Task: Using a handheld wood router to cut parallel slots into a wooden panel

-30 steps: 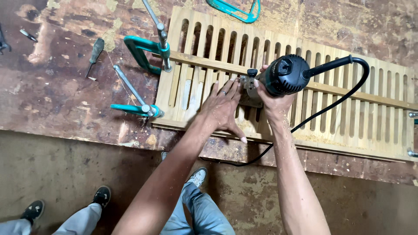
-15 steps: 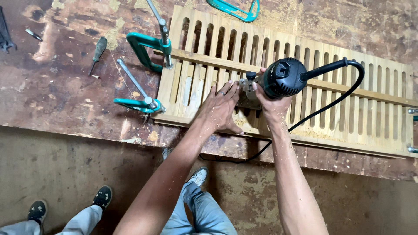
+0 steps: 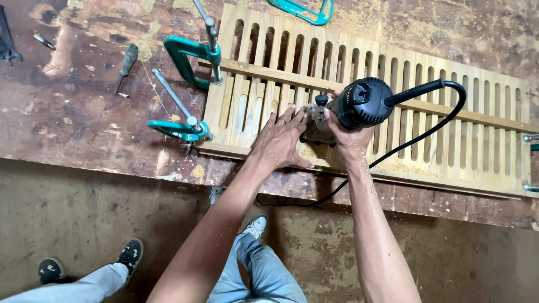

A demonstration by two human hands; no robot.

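Teal clamps (image 3: 188, 128) pin the slatted wooden panel (image 3: 393, 106) to the scuffed counter (image 3: 73, 112) — beside them the left hand (image 3: 281, 143) lies flat with fingers spread on the slats, touching the base of a black corded trim router (image 3: 351, 106) — which the right hand (image 3: 349, 137) grips.

A pale yellowish wooden panel (image 3: 393, 84) with a pattern of dark, evenly spaced slots runs across the upper right of the frame. The power tool (image 3: 359, 104) at centre is black, and so is its cord (image 3: 426, 132). Teal-green clamps (image 3: 188, 56) sit at upper left. The workbench (image 3: 73, 106) is stained reddish brown with pale patches. At lower left, a black shoe (image 3: 130, 253) is speckled white. The jeans (image 3: 247, 275) are faded blue.
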